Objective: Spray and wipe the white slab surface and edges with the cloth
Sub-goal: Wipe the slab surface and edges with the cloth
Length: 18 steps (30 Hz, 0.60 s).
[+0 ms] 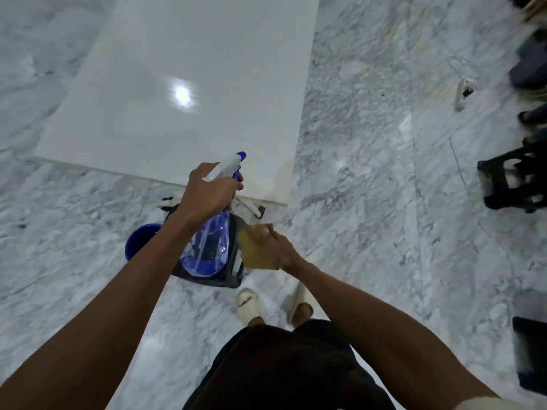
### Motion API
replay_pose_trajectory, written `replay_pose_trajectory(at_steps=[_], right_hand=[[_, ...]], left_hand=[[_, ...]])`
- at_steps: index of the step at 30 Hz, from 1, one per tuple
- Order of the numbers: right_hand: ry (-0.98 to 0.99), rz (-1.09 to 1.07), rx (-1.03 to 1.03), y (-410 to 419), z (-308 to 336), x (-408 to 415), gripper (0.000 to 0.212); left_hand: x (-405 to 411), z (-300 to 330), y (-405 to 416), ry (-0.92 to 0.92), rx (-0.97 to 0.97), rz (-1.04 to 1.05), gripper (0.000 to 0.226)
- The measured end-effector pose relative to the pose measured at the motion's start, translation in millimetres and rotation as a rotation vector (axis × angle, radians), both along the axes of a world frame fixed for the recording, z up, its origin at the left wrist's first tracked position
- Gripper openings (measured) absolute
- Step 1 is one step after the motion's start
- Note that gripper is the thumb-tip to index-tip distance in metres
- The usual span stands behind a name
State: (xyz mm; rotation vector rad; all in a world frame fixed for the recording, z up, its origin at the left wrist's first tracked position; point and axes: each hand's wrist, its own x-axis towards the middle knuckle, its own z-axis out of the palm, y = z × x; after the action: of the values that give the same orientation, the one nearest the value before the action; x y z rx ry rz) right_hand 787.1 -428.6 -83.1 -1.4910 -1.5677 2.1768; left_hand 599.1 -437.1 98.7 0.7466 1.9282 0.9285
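Note:
A glossy white slab [183, 84] lies flat on the marble floor, stretching away from me, with a lamp reflected near its middle. My left hand [207, 193] grips the neck of a clear spray bottle [211, 244] with a blue nozzle pointing toward the slab's near edge. Blue liquid sits in the bottle's bottom. My right hand [272, 247] holds a bunched yellow-brown cloth [254, 250] just right of the bottle, above the floor and short of the slab.
Below my hands stands a dark stool or box [233, 273], with a blue bucket [139, 241] to its left. A white-handled tool [251, 208] lies by the slab's near corner. A black stool [515, 184] and dark objects stand at right. My feet in pale slippers [248, 303] are below.

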Motion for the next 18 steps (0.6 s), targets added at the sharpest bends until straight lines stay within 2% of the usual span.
replay_pose_trajectory(at_steps=[2,6,13,18], right_hand=[[-0.093,-0.128,-0.106,8,17,0,0.057],[0.085,-0.353,-0.282,45,49,9,0.048],[0.403,-0.638,-0.146,160,127,44,0.064],[0.584,-0.757,-0.09,244,159,87,0.058]], left_hand=[[2,5,5,0.018,0.005,-0.052,0.027],[14,15,25,0.046,0.014,-0.12,0.016],[45,36,89,0.059,0.043,-0.194,0.024],[80,48,160,0.079,0.12,-0.213,0.022]])
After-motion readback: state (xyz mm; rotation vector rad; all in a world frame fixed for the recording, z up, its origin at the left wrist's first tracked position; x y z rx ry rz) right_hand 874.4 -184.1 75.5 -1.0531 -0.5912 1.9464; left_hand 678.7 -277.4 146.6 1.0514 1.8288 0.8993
